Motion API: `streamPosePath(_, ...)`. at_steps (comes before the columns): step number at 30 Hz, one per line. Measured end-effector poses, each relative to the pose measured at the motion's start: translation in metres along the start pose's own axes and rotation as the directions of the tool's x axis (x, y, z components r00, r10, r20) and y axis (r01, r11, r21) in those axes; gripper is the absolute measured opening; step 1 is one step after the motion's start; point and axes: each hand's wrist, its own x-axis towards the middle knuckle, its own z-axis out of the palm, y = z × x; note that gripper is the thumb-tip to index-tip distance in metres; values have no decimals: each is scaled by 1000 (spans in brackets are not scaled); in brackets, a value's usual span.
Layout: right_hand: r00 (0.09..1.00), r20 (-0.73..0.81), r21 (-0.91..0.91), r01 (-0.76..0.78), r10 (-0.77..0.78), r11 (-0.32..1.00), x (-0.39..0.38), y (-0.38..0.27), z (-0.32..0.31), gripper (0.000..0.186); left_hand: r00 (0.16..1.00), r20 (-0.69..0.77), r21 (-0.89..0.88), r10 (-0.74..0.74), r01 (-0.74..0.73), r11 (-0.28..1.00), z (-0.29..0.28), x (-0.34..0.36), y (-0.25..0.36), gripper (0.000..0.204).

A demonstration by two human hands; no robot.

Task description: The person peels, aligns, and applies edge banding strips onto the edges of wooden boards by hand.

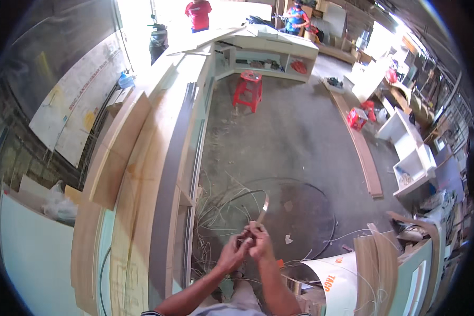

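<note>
My two hands meet low in the middle of the head view, above the floor. My right hand (260,245) is closed on a thin, light brown strip (262,214), which points up and away and has a bright, shining far end. Pressed close against it, my left hand (234,252) has its fingers closed too; what they hold, if anything, is hidden. Thin pale strips (216,215) lie in a loose tangle on the floor to the left of my hands. A dark cable or hose (334,216) curves in a wide loop beyond them.
A long wooden workbench (137,174) with boards runs along my left. Ahead stand a red stool (247,90) and a white cabinet (279,50). Curved panels (374,263) and a white sheet (334,282) are close at right. People stand at the back, one in red (198,15).
</note>
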Motion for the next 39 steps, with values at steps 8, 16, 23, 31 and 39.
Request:
streamPosePath(8, 926, 338, -201, -103, 167, 974, 39, -10, 69, 26, 988, -130, 216, 85, -55, 975, -127, -120, 112, 23)
streamPosePath(16, 951, 308, -108, 0, 33, 994, 189, -169, 102, 28, 855, -452, 248, -255, 395, 885, -203, -349, 145, 24)
streamPosePath(23, 963, 233, -104, 160, -132, 982, 246, -308, 150, 26, 632, -584, 94, -509, 676, 731, -171, -464, 100, 23)
streamPosePath(31, 924, 288, -74, 281, -250, 957, 191, -328, 172, 24, 334, -486, -186, -808, 864, 469, -168, -523, -30, 14)
streamPosePath(39, 879, 367, -253, 409, -304, 877, 165, -297, 179, 22, 360, -483, -223, -798, 831, 510, -123, -490, -37, 18)
